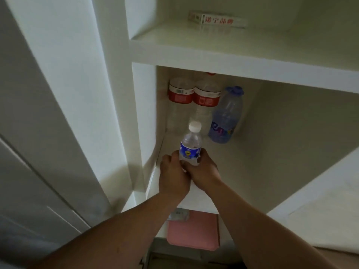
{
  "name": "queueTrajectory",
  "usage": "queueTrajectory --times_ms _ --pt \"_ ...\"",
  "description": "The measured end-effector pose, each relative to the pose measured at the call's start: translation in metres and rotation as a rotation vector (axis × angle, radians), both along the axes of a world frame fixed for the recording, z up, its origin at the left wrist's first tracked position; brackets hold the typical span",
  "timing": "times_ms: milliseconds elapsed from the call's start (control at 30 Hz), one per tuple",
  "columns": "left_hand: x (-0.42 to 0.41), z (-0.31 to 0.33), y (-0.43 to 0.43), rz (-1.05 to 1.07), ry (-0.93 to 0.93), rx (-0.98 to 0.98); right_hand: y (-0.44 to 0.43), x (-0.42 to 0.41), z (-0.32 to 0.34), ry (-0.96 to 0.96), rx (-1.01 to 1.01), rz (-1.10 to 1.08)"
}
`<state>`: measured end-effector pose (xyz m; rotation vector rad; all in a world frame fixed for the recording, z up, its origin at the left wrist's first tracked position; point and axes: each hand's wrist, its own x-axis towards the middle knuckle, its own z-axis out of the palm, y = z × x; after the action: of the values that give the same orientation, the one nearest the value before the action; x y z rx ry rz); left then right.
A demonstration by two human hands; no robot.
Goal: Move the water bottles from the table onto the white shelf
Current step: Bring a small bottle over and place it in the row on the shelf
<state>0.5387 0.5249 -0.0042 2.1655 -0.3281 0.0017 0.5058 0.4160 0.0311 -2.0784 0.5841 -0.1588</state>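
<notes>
- Both hands wrap the lower body of a small water bottle (pixel 190 146), white cap, blue label, standing upright near the front left of the middle compartment of the white shelf (pixel 252 162).
- Left hand (pixel 173 176) on the bottle's left side, fingers curled around the base; right hand (pixel 204 168) on its right side, fingers pressed closed on the bottle too. Fingertips mostly hidden behind the bottle.
- Can't tell if the bottle base touches the shelf board or sits just above it; hands cover it.
- Bottle sits just inside the front edge, close to the left side wall of the compartment.
- Back left corner: two clear bottles with red labels, left one (pixel 179 101) against the wall, right one (pixel 206 105) touching it side by side.
- Just right of those: a bluish bottle (pixel 226 117) with blue cap, upright, near the back wall.
- Held bottle stands in front of the red-label pair, apart from them.
- Open room: whole right half of the compartment board is bare, from the bluish bottle to the right wall; also a strip between held bottle and back row.
- Upper board edge overhangs the back row; tops of the red-label bottles are partly hidden under it.
- Upper compartment: a flat white box (pixel 217 21) with red print, toward the back.
- Below: a pink flat item (pixel 194 230) in the lower compartment, partly hidden by the forearms.
</notes>
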Motion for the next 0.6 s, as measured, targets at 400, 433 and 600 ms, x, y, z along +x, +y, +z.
queueTrajectory --times_ms 400,433,600 --pt "0.067 0.009 -0.013 0.230 0.084 -0.187 -0.009 0.118 -0.003 -0.020 -0.047 0.136" --pt "0.071 0.010 -0.013 0.212 0.076 -0.157 -0.010 0.124 -0.002 -0.029 -0.033 0.147" --pt "0.076 0.025 -0.023 0.271 0.249 -0.515 -0.016 0.144 -0.014 -0.031 -0.026 0.209"
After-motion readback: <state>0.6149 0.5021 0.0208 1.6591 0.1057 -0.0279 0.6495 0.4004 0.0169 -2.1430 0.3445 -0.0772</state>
